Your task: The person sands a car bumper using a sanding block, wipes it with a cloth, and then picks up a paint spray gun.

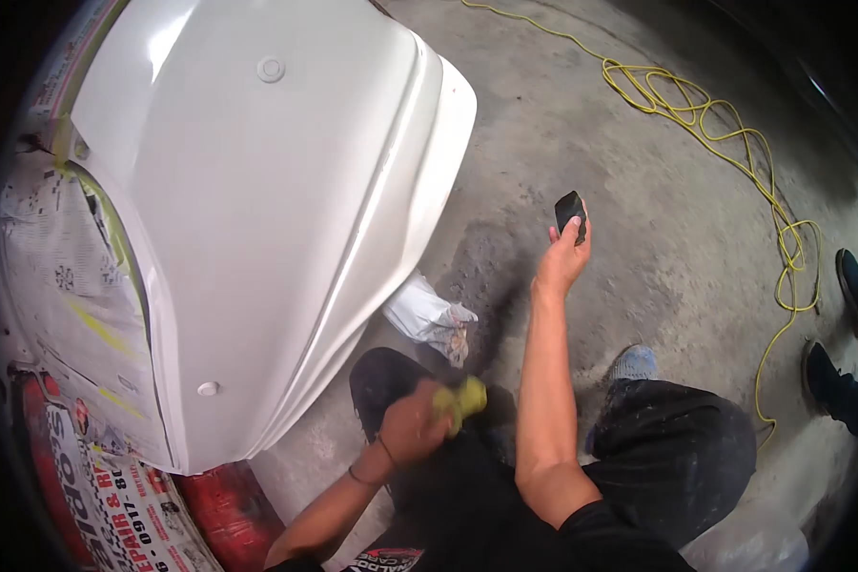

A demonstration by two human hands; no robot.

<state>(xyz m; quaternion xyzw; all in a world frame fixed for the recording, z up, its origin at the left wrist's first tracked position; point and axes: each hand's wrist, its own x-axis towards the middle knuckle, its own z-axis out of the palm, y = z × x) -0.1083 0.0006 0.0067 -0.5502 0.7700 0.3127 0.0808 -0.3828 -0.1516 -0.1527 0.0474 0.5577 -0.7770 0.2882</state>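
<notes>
White bumper (257,191) looks coated, newspaper masking (62,253) beside it; what's left, unclear! Near it, left hand (412,424) clutches yellow-green cloth (470,396), fingers blurred; right hand (562,262) pinches black block (568,208).

This looks like an auto body workshop: a white car bumper (257,210) has masking paper (76,276) along its left side, a printed "REPAIR" banner (129,515) below it, and bare stained concrete (505,124) to its right.
</notes>
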